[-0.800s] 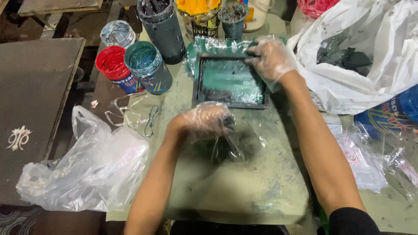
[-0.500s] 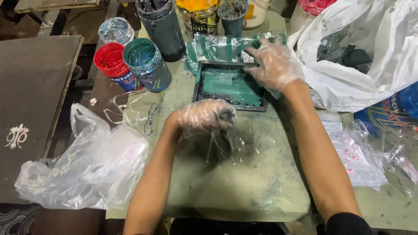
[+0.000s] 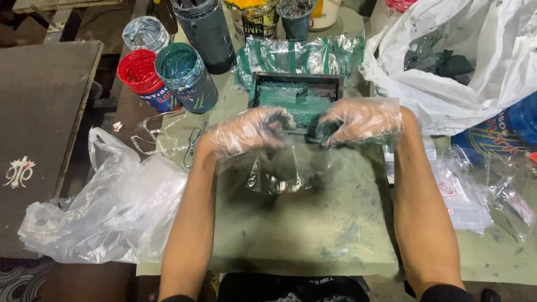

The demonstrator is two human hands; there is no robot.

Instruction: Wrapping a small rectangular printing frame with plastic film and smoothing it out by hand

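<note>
Both my hands wear thin clear plastic gloves smeared with green ink. My left hand (image 3: 249, 130) and my right hand (image 3: 358, 120) are raised side by side over the table, and between them hangs a small clear plastic bag (image 3: 282, 168) stained with dark green. Each hand pinches the bag's upper edge. Just behind the hands lies a black square tray (image 3: 295, 95) coated with green ink, resting on a green-smeared plastic sheet (image 3: 291, 56).
Ink tubs stand at the back left: a red one (image 3: 140, 75), a green one (image 3: 184, 75), a tall dark one (image 3: 207, 31). A crumpled clear bag (image 3: 106, 207) lies left, a white bag (image 3: 464, 61) right, plastic wrappers (image 3: 475, 190) beside it. The table top (image 3: 313, 235) is green-stained.
My right hand came off the tray's far corner and moved down to the bag. Both hands now hold the bag lifted; before, only the left hand pressed on it on the table.
</note>
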